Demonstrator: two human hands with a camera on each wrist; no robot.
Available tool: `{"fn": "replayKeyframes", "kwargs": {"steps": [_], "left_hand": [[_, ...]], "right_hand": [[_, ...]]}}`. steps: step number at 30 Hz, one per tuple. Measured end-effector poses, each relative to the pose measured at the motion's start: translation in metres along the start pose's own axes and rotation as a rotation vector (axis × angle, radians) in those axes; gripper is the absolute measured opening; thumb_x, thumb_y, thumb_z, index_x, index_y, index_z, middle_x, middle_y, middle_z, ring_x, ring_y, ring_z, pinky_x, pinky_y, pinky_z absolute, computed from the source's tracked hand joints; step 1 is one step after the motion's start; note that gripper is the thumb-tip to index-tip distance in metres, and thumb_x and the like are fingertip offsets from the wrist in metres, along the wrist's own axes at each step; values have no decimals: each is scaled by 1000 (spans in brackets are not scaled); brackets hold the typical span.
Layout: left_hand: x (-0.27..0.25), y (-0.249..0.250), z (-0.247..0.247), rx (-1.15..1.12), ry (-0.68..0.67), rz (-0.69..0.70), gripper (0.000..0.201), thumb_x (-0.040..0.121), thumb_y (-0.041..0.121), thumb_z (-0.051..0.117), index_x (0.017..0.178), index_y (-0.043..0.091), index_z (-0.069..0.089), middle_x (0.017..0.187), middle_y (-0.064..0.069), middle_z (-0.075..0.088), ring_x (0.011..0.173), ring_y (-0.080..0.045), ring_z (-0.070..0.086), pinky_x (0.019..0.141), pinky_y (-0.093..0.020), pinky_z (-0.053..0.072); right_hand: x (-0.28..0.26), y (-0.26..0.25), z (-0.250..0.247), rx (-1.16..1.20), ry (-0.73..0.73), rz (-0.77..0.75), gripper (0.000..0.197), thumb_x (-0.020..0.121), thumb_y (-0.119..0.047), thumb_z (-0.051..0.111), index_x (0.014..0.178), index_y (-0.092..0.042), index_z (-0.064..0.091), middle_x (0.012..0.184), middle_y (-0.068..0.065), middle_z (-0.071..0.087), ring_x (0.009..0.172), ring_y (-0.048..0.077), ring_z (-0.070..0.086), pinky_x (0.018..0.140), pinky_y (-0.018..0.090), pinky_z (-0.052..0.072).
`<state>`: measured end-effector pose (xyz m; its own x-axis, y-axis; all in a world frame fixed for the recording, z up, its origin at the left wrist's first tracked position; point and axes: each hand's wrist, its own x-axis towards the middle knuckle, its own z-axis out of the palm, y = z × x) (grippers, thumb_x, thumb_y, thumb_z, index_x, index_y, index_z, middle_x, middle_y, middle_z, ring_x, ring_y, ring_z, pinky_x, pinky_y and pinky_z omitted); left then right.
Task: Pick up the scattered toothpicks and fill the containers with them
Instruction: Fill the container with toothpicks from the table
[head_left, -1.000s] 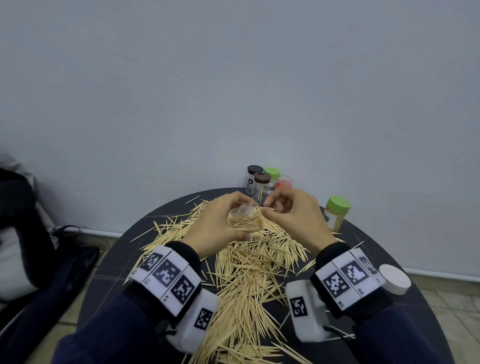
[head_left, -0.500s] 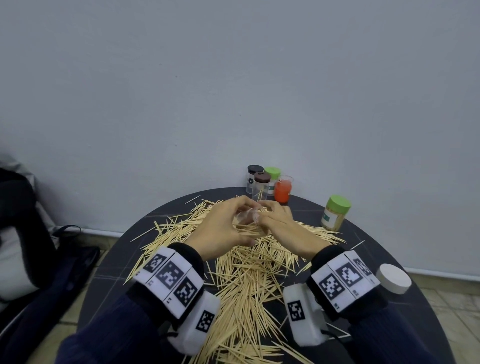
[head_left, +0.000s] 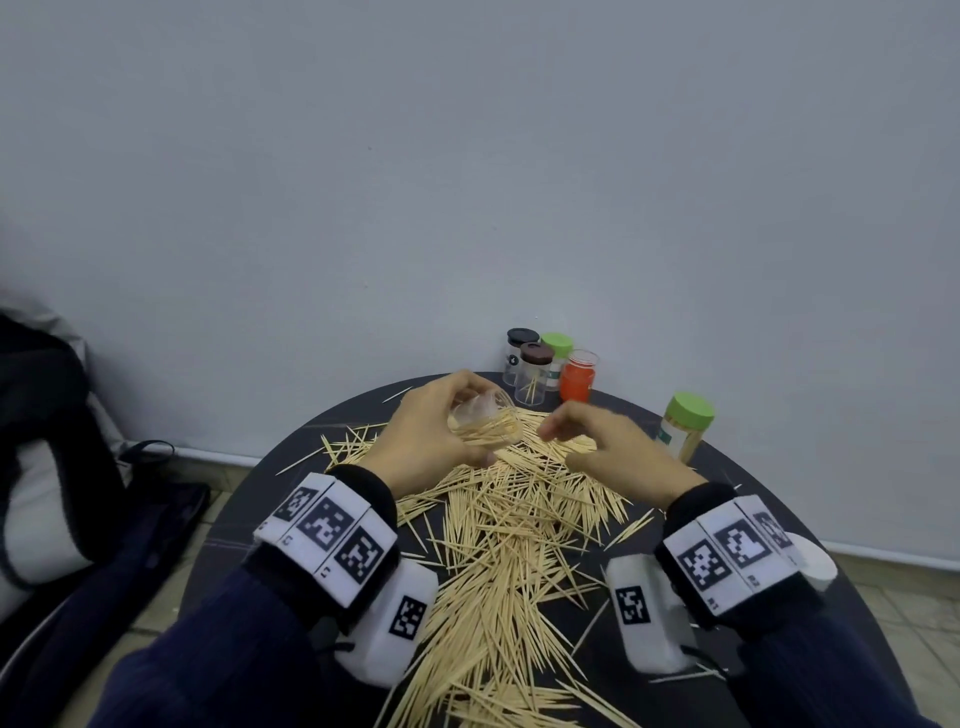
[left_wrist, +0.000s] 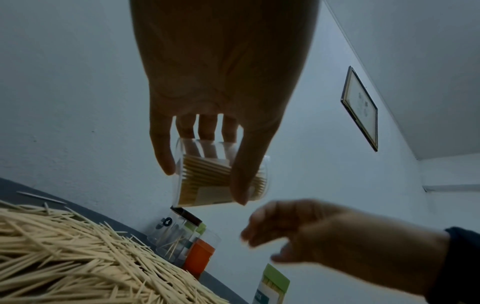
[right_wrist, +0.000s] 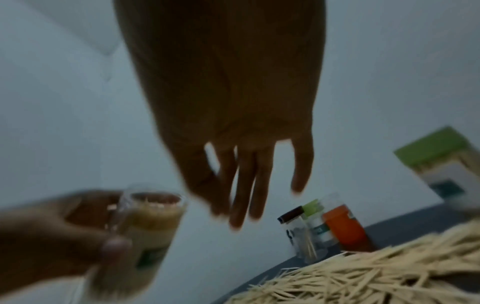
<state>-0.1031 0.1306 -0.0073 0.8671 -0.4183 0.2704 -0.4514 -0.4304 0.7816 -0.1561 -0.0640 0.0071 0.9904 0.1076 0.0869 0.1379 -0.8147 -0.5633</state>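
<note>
Toothpicks (head_left: 498, 545) cover most of the round dark table (head_left: 249, 519) in a long heap that runs from the near edge away toward the wall, most sticks lying roughly along that line. At the far rim stand the other containers: two dark-lidded clear jars (head_left: 530, 371), an orange jar (head_left: 577, 383) with no lid, and off to the right a green-lidded jar (head_left: 684, 428) already packed.

The left hand (head_left: 431, 436) is lifted above the far end of the heap, fingers and thumb wrapped round a clear container (head_left: 485, 426) that is tilted with its mouth toward the right hand and about half full of sticks lying along its length. The right hand (head_left: 602, 447) hangs just beside that mouth, fingers loosely extended and slack, nothing visibly held; the right-wrist view is blurred but shows them spread.

The heap lies directly below and toward the person from both hands, and the free right hand is the one placed to reach down for more. A fresh pinch would go in most easily with its sticks parallel to the container's axis.

Half a second ago the right fingertips met the container's mouth and both hands sat lower. Now the right hand has drawn away to the right, emptied, and the container is raised.
</note>
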Motion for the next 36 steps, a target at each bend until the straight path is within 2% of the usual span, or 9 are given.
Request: {"fn": "replayKeyframes", "kwargs": {"steps": [2,4,8,11,15,18,22,30,36], "left_hand": [[0,-1,-2,-5,4,-5,61,66,11,83,118,25,55,118,3,58,111,-13,53,96,-35,45],[-1,0,-4,-20,2,-9,61,65,11,83,118,24,56,119,2,58,112,-14,53,96,-37,47],[-3,-1,-9,-29,-5,-6,60,66,11,83,118,24,56,118,2,58,112,-13,53,93,-34,48],[-5,-3,-15,-18,-4,-7,61,66,11,83,118,23,56,117,2,58,110,-13,53,90,-31,48],[-7,-5,-23,-18,-1,-5,60,66,9,83,118,22,56,116,3,59,108,-12,54,77,-18,43],[-8,-5,-26,-9,4,-9,60,66,11,83,118,23,55,118,3,59,110,-12,53,86,-23,42],[-8,-5,-27,-5,9,-6,61,66,11,83,119,23,55,119,2,59,110,-12,53,90,-24,42],[-9,-3,-26,-23,-6,7,59,65,10,83,116,23,55,115,3,59,105,-12,54,80,-20,43],[-10,-3,-27,-31,-13,9,60,65,9,83,116,22,56,114,2,59,104,-12,55,79,-20,47]], "right_hand": [[-2,-5,7,-162,-226,-8,42,85,-8,62,123,-23,51,130,-7,50,120,6,44,102,20,32],[-2,-12,19,-253,-359,-10,57,83,-15,66,134,-25,41,140,-7,43,128,9,39,104,23,30],[4,-19,47,-323,-440,98,87,77,-34,73,146,-19,21,148,1,36,133,18,37,110,35,32],[6,-20,59,-406,-432,179,95,72,-53,71,145,-16,23,146,2,37,131,20,39,108,40,35],[7,-23,62,-551,-374,171,82,73,-57,67,138,-15,37,137,3,42,125,20,40,108,39,34],[10,-25,64,-593,-359,170,70,75,-52,68,130,-14,46,129,4,46,119,20,43,105,38,36],[14,-24,67,-610,-344,133,62,79,-42,68,129,-12,48,130,5,46,119,21,43,104,36,39],[17,-23,68,-700,-370,61,44,89,-29,58,127,-10,48,126,6,48,116,22,48,98,36,43],[19,-25,71,-784,-467,43,35,96,-25,47,126,-6,46,127,11,52,118,26,48,102,39,39]]}}
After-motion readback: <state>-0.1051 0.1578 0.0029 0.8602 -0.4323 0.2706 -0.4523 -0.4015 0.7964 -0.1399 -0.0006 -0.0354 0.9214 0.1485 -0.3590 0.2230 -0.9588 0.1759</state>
